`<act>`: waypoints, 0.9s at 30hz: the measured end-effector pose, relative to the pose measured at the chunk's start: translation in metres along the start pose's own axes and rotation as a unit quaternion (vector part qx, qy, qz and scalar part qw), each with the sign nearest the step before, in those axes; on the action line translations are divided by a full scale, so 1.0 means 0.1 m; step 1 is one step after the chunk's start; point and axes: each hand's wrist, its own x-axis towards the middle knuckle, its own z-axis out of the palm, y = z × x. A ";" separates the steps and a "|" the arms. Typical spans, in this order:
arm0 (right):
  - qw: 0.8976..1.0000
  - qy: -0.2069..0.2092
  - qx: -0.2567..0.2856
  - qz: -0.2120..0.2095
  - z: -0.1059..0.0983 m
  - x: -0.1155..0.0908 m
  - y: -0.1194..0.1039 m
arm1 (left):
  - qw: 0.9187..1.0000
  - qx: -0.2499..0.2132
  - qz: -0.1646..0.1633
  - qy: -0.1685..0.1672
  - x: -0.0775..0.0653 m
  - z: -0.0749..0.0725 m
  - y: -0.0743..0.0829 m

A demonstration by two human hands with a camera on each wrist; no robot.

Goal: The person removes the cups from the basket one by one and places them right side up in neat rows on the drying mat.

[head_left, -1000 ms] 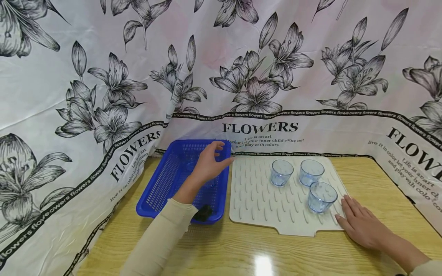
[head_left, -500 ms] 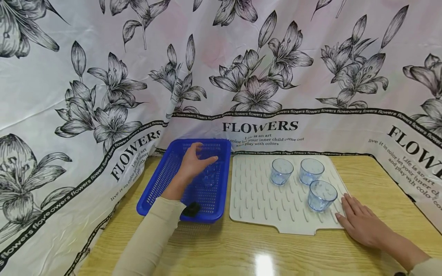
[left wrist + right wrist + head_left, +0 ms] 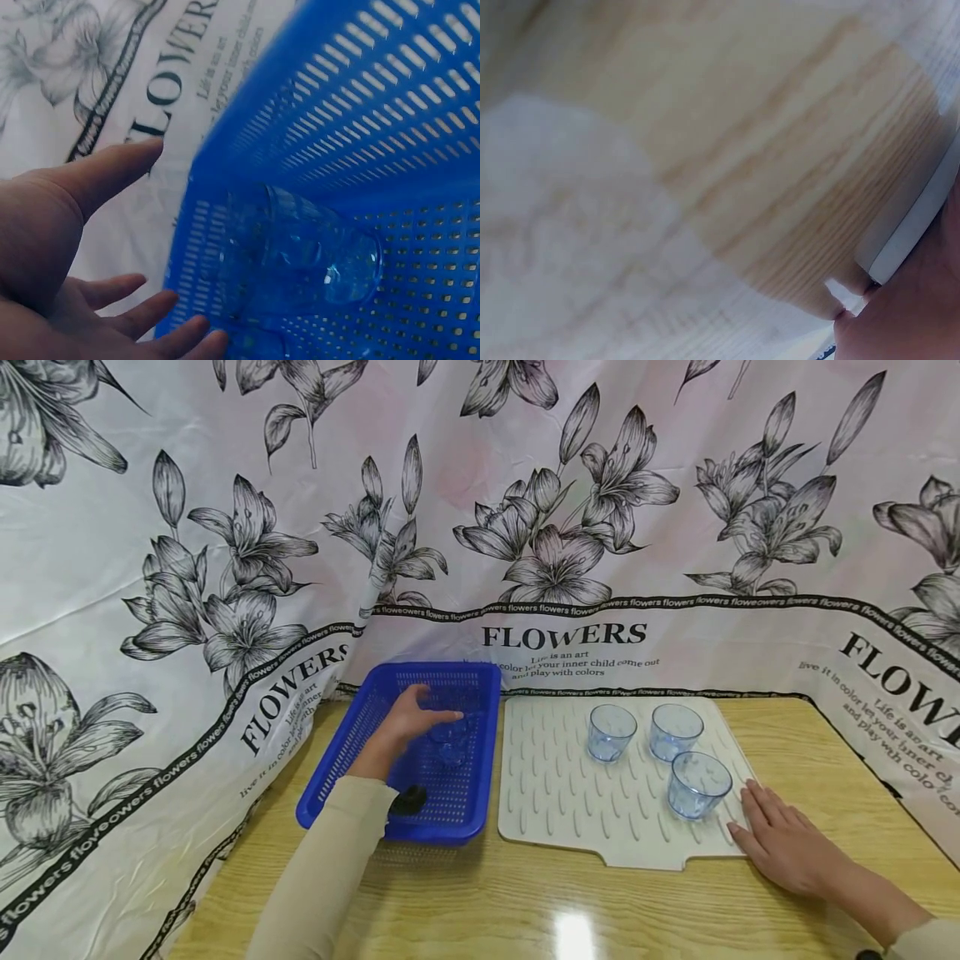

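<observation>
Two hands to report. Your left hand (image 3: 408, 722) is hovering over the inside of the blue basket (image 3: 487, 785), thumb and fingers spread wide. Your right hand (image 3: 791, 852) is resting flat, fingers extended, at the right edge of the white mat (image 3: 547, 777).

Left wrist view is resolving what the head view is blurring into blue: a clear basket glass (image 3: 322, 251) sitting just beside your left fingertips; can't tell if they're touching. Its long axis is running roughly crosswise in that view, dipping slightly rightward; can't tell if it's upright or lying. Right wrist view is showing the mat's edge up close.

Basket is plastic, slotted walls, perforated floor. Mat is carrying raised ridges and three tapered, pale-blue tumblers (image 3: 699, 787), mouths up. Wood-grain tabletop (image 3: 525, 902) is lying underneath; lily-printed cloth (image 3: 675, 543) is hanging behind.
</observation>
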 end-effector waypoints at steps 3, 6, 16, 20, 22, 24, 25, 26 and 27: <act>1.000 0.002 -0.003 0.001 0.00 0.00 0.00 | 1.000 0.002 -0.011 -0.013 0.05 0.01 -0.05; 1.000 0.006 -0.004 0.000 0.00 0.00 -0.01 | 0.999 0.004 -0.018 -0.032 0.08 0.01 -0.09; 1.000 0.014 -0.005 -0.001 0.03 -0.01 0.00 | 0.998 -0.002 -0.028 -0.058 0.16 0.05 -0.28; 1.000 0.014 -0.006 -0.001 0.03 -0.01 -0.01 | 0.997 -0.004 -0.042 -0.068 0.15 0.05 -0.32; 1.000 0.014 -0.008 -0.001 0.03 -0.01 -0.01 | 0.996 -0.003 -0.043 -0.072 0.14 0.05 -0.33; 1.000 0.014 -0.009 -0.001 0.03 -0.01 -0.01 | 0.996 -0.003 -0.040 -0.075 0.13 0.06 -0.34; 1.000 0.014 -0.010 -0.001 0.04 -0.01 -0.01 | 0.996 -0.002 -0.036 -0.078 0.13 0.06 -0.34; 1.000 0.014 -0.010 0.000 0.04 -0.01 -0.01 | 0.996 -0.002 -0.033 -0.080 0.13 0.07 -0.34; 1.000 0.014 -0.010 0.000 0.04 -0.01 -0.01 | 0.996 0.000 -0.030 -0.082 0.14 0.07 -0.34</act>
